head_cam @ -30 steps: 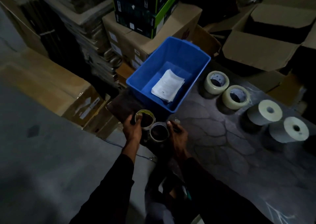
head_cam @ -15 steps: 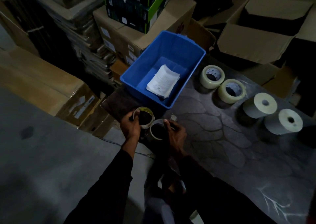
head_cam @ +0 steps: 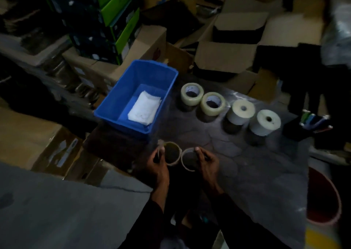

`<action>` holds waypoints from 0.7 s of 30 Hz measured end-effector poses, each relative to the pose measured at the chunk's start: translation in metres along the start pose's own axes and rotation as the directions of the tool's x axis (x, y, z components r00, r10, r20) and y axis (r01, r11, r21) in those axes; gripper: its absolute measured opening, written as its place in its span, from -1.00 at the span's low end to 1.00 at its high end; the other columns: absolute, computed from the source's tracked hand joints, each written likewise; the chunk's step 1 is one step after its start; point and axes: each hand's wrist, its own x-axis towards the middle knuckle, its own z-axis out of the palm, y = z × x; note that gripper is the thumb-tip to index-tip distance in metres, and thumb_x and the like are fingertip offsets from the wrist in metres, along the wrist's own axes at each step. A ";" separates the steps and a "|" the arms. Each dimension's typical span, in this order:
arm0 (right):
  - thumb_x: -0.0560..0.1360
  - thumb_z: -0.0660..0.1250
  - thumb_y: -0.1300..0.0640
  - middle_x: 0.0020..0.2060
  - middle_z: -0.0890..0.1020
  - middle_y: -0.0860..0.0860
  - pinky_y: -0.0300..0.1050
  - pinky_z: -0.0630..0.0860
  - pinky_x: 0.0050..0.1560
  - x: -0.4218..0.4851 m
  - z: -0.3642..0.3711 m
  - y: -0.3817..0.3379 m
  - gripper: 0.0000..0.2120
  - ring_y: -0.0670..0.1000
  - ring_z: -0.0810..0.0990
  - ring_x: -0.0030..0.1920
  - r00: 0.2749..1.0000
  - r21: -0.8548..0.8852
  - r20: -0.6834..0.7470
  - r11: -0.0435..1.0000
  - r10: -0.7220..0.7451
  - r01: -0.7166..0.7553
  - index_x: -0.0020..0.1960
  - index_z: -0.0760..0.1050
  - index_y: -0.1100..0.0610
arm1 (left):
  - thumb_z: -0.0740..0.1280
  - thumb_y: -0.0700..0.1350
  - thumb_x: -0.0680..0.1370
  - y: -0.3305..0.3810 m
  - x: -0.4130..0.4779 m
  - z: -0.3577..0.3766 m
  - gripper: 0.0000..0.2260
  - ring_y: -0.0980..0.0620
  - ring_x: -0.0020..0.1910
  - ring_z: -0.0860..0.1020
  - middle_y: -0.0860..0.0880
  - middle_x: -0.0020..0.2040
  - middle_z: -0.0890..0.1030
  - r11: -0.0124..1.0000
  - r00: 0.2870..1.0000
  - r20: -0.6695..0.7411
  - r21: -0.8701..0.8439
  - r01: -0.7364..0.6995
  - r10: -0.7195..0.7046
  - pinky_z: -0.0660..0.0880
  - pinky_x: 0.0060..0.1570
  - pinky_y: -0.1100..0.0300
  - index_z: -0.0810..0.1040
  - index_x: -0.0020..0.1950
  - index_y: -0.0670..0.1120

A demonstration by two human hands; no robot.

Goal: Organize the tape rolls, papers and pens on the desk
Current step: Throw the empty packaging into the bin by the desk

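My left hand point(head_cam: 158, 165) grips a thin, nearly used-up tape roll point(head_cam: 171, 152) at the desk's near edge. My right hand point(head_cam: 208, 163) grips a second thin tape roll point(head_cam: 187, 159) right beside it. A blue plastic bin point(head_cam: 121, 95) stands behind them with folded white papers point(head_cam: 144, 107) lying inside. To its right, several pale tape rolls stand in a row: two clear rolls point(head_cam: 191, 91) point(head_cam: 212, 102) and two thick white rolls point(head_cam: 240, 109) point(head_cam: 265, 122). A dark holder with pens point(head_cam: 311, 120) stands at the desk's far right.
The dark stone-patterned desk point(head_cam: 247, 163) has bare surface at the right of my hands. Cardboard boxes point(head_cam: 231, 45) and green-black cartons point(head_cam: 115, 21) crowd behind and left. A red bucket point(head_cam: 322, 197) sits at the right below the desk. A person's dark legs point(head_cam: 303, 81) stand at far right.
The view has swung right, bringing the pen holder and red bucket into sight. Both hands keep their thin tape rolls, now a little farther right along the desk edge.
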 end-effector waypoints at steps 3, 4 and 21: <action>0.54 0.40 0.24 -0.22 0.74 0.03 -0.03 0.60 -0.02 0.003 -0.064 -0.012 -0.89 -0.06 0.67 -0.19 0.985 0.068 -0.167 0.996 -0.041 0.053 -0.11 0.69 0.22 | 0.42 -0.21 0.51 0.001 -0.051 0.048 -0.80 -0.09 -0.05 0.62 -0.14 -0.05 0.67 1.000 0.998 0.068 -0.009 0.017 -0.017 0.56 0.08 0.00 0.64 0.06 -0.30; 0.54 0.40 0.25 -0.22 0.74 0.03 0.00 0.61 -0.01 0.004 -0.083 -0.016 -0.88 -0.03 0.68 -0.18 0.978 0.097 -0.207 0.994 -0.019 0.040 -0.13 0.69 0.18 | 0.42 -0.21 0.50 0.004 -0.065 0.064 -0.80 -0.09 -0.04 0.63 -0.15 -0.05 0.67 1.000 0.996 0.092 -0.009 0.025 -0.024 0.56 0.08 0.01 0.64 0.06 -0.30; 0.51 0.44 0.09 -0.18 0.73 0.08 -0.21 0.64 -0.15 0.037 -0.390 -0.026 -0.90 0.00 0.69 -0.15 0.597 0.309 -0.784 0.942 0.173 0.133 -0.11 0.68 0.11 | 0.41 -0.29 0.50 -0.004 -0.307 0.314 -0.80 -0.04 -0.06 0.60 -0.16 -0.02 0.65 0.993 0.801 0.591 0.000 -0.120 0.097 0.47 -0.22 0.54 0.63 0.08 -0.35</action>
